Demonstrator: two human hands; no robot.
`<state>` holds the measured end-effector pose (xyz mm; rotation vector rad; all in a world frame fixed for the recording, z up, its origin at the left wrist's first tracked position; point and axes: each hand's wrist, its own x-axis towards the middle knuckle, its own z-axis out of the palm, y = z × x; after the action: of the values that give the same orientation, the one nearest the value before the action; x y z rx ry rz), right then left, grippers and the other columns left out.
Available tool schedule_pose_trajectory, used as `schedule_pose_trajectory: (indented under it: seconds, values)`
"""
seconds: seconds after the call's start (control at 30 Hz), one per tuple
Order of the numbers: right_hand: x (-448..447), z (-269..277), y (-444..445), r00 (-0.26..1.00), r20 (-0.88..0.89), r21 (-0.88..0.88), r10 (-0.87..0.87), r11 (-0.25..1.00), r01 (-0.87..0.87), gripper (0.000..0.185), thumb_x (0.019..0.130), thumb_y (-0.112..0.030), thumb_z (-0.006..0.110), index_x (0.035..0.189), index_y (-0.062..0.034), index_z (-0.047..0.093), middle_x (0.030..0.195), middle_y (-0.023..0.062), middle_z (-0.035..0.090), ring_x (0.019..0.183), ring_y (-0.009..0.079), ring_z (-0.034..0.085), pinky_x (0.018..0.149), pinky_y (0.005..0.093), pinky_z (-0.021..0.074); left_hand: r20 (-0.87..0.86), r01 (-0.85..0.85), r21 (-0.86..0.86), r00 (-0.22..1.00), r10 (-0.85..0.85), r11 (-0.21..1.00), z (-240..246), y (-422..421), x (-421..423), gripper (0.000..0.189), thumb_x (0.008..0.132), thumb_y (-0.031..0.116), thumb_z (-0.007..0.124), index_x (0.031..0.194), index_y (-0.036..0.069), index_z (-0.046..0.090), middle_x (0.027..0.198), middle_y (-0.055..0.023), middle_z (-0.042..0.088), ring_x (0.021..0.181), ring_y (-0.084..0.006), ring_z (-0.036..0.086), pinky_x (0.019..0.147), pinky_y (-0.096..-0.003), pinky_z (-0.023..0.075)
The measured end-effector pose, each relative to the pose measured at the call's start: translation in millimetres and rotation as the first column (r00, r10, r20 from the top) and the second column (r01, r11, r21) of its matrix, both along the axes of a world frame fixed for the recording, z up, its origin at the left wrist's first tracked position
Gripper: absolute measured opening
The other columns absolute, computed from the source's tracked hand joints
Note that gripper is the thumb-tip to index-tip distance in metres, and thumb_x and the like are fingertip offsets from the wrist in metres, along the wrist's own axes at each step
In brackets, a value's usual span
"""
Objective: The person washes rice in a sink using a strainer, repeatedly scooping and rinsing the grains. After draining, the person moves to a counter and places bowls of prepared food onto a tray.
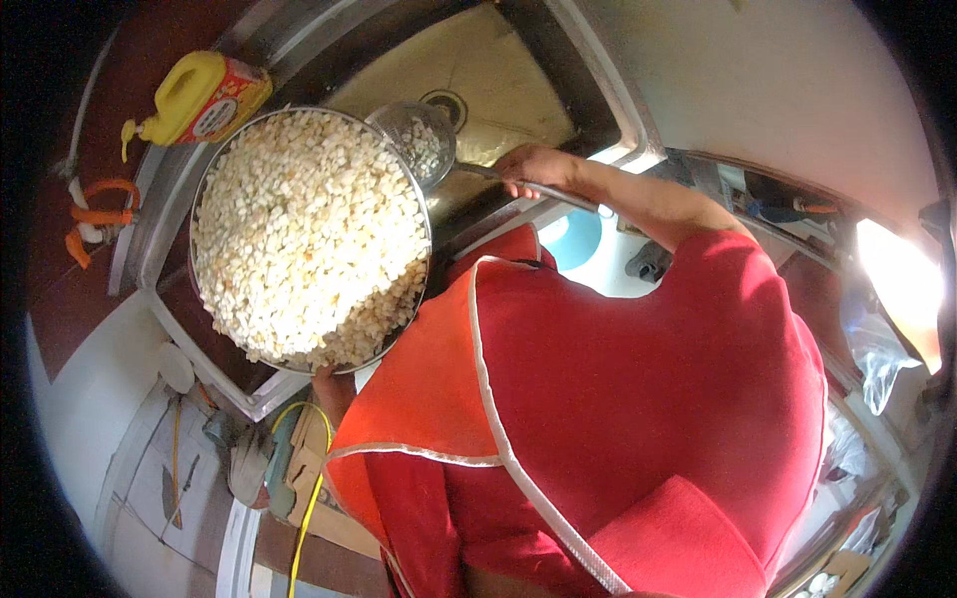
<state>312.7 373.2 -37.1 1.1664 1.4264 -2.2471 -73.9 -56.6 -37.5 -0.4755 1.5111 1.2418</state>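
My right hand (537, 169) is closed around the long metal handle of a round mesh skimmer (419, 143). A small heap of whitish pieces lies in the skimmer, which is above the sink (516, 82) beside its drain. Left of it, a wide round metal basin (428, 247) is heaped with small whitish food pieces (306, 232); their exact kind is unclear. At the basin's near rim is my left hand (333, 385), gripping it from below, with most of the fingers hidden. Bright sunlight falls across part of the heap.
A yellow pump jug (191, 93) stands beyond the basin. Left of that lies an orange-and-white fitting (103, 213). Below the right forearm is a light-blue tub (574, 238). A yellow hose or cord (305, 516) runs down past cardboard (336, 508). Clear plastic bags (878, 359) hang at right.
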Motion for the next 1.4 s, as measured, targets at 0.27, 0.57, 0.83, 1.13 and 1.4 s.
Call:
schedule_pose_trajectory:
  seconds: [0.27, 0.57, 0.83, 1.13, 1.4]
  values:
    - [6, 20, -43, 0.847, 0.237, -0.459, -0.475, 0.714, 0.529, 0.011, 0.086, -0.007, 0.049, 0.08, 0.0015, 0.053, 0.062, 0.0075, 0.053, 0.045, 0.0111, 0.046, 0.037, 0.0224, 0.0371, 0.027, -0.037, 0.111, 0.999, 0.035, 0.993, -5, -1, -1, 0.021, 0.071, 0.005, 0.052, 0.092, 0.001, 0.053, 0.091, -0.0102, 0.057, 0.087, -0.0245, 0.056, 0.079, -0.0382, 0.0454]
    - [15, -24, -14, 0.596, 0.327, -0.412, -0.733, 0.457, 0.788, 0.018, 0.087, -0.009, 0.048, 0.07, -0.0048, 0.05, 0.059, 0.0021, 0.052, 0.045, 0.0093, 0.046, 0.039, 0.0205, 0.0384, 0.13, -0.006, 0.361, 0.99, -0.044, 0.932, -40, -45, -25, 0.034, 0.066, 0.008, 0.059, 0.1, 0.006, 0.054, 0.097, -0.0081, 0.058, 0.09, -0.0231, 0.055, 0.081, -0.0374, 0.0457]
    - [30, -64, 30, 0.593, 0.235, -0.098, -0.77, 0.588, 0.803, 0.017, 0.084, -0.006, 0.052, 0.071, 0.0044, 0.055, 0.059, 0.0088, 0.053, 0.047, 0.0135, 0.049, 0.039, 0.0249, 0.0393, 0.032, 0.13, 0.205, 0.99, -0.139, 0.97, 18, 20, 6, 0.037, 0.069, 0.012, 0.056, 0.105, 0.005, 0.052, 0.107, -0.0076, 0.057, 0.101, -0.0228, 0.053, 0.09, -0.0382, 0.0416]
    - [-17, -92, 105, 0.711, 0.281, 0.302, -0.644, 0.763, 0.572, 0.02, 0.079, -0.004, 0.054, 0.061, 0.0039, 0.056, 0.056, 0.0125, 0.055, 0.039, 0.0201, 0.048, 0.038, 0.0333, 0.0377, -0.129, 0.012, 0.028, 0.992, -0.009, 1.0, 56, 51, 37, 0.025, 0.065, 0.009, 0.058, 0.089, 0.006, 0.057, 0.091, -0.0064, 0.06, 0.088, -0.023, 0.057, 0.082, -0.0369, 0.0451]
    - [-21, -188, 125, 0.883, 0.207, 0.441, -0.42, 0.846, 0.299, 0.023, 0.077, -0.012, 0.055, 0.059, 0.0013, 0.056, 0.058, 0.0126, 0.057, 0.047, 0.0202, 0.053, 0.043, 0.0346, 0.041, -0.103, -0.012, -0.002, 0.995, 0.012, 1.0, 33, 27, 20, 0.022, 0.064, 0.006, 0.056, 0.086, 0.006, 0.055, 0.088, -0.0061, 0.059, 0.083, -0.0239, 0.058, 0.073, -0.0374, 0.049]
